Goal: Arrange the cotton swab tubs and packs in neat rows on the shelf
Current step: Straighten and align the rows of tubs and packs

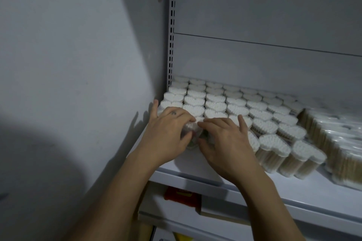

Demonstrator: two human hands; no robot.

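Note:
Several heart-shaped clear tubs of cotton swabs (217, 103) stand in rows on the white shelf (293, 193), from the back panel to the front. My left hand (166, 133) and my right hand (227, 143) meet at the front left of the rows. Each hand curls its fingers round a front tub (193, 126), which both hands mostly hide. Flat clear packs of wooden-stick swabs (337, 143) lie in rows at the right end of the shelf.
A grey wall (78, 64) closes the shelf's left side beside a slotted upright (172, 35). A lower shelf holds a red item (182, 195) and boxes, partly hidden by my forearms. A bare strip of shelf runs along the front edge.

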